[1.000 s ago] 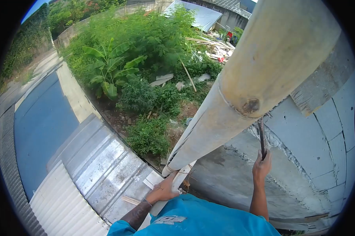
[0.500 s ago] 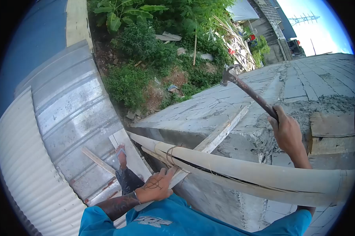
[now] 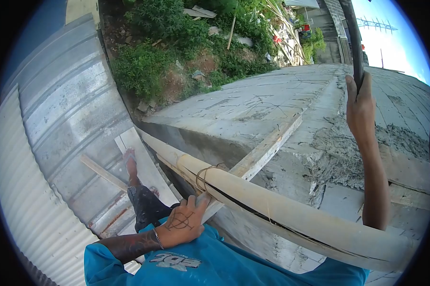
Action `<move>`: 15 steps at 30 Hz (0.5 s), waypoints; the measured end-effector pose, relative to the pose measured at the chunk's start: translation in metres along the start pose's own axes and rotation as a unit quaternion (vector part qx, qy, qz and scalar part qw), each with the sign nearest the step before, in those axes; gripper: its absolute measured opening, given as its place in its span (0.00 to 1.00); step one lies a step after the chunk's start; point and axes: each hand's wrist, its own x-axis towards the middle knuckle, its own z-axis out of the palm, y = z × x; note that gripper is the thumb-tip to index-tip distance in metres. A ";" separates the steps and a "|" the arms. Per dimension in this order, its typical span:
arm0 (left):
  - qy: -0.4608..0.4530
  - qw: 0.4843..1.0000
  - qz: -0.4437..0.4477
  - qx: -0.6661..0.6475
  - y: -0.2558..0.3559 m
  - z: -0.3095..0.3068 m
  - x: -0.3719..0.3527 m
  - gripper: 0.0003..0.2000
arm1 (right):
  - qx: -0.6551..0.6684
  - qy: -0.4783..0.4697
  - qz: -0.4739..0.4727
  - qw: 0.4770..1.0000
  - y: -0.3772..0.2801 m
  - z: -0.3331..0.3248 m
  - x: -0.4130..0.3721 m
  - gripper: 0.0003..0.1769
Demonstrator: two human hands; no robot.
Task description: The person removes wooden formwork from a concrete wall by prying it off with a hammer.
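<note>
My right hand (image 3: 361, 107) is raised at the upper right, closed around the dark handle of a hammer (image 3: 354, 43); the hammer's head is out of the frame. Low in the middle, my left hand (image 3: 182, 225) wraps round the near end of a long wooden strip (image 3: 267, 148). This strip passes beneath a thick split bamboo pole (image 3: 281, 200) and reaches up onto the concrete. A loop of brown wire (image 3: 201, 177) circles the pole just beyond my left hand.
Metal roofing (image 3: 76, 95) lies at the left, with a loose wood piece (image 3: 103, 172) and a board (image 3: 150, 167) under my foot. A concrete block wall (image 3: 234, 105) fills the right side. Rough mortar (image 3: 341, 152) and planks (image 3: 410, 176) are at the right. Plants grow below.
My right hand has lifted the hammer upward, taking its head out of view. My left hand still holds the strip. The view has shifted, showing more of my legs.
</note>
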 end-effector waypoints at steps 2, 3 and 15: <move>0.010 1.000 0.012 0.001 -0.002 0.001 0.000 0.40 | 0.010 -0.091 0.045 0.995 0.008 0.011 -0.031 0.12; 0.021 1.000 0.019 -0.004 -0.004 0.003 0.001 0.39 | -0.145 -0.218 -0.027 0.965 0.022 0.010 -0.050 0.12; 0.019 1.000 0.007 0.009 -0.002 -0.001 0.002 0.41 | -0.028 -0.060 0.036 0.997 -0.012 -0.014 -0.027 0.10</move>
